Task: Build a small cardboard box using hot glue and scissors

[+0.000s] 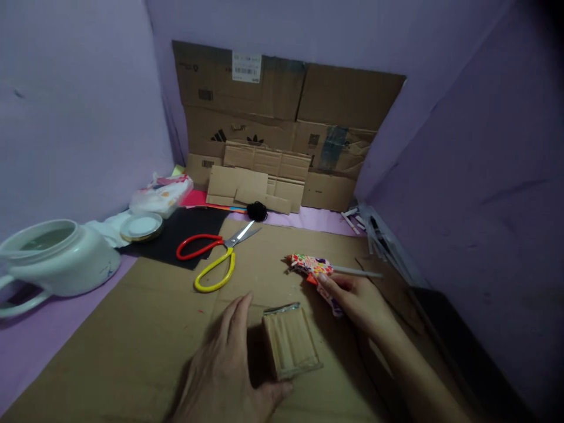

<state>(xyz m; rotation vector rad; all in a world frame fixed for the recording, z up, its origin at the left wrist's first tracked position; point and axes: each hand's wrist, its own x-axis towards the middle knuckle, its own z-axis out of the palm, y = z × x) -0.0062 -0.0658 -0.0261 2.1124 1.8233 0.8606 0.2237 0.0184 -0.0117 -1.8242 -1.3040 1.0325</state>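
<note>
A small wooden block or box with a glossy strip along its far edge stands on the cardboard sheet, low in the middle. Around its left side curves my left hand, thumb near its bottom edge and fingers spread apart. Whether the thumb touches it cannot be made out. My right hand is closed on a glue gun with a colourful pattern, a pale glue stick jutting from its back. The nozzle points left, beyond the block.
Scissors with red and yellow handles lie open behind the left hand. A white ceramic pot stands at left near a round lid. Black yarn, cardboard pieces and glue sticks are at the back.
</note>
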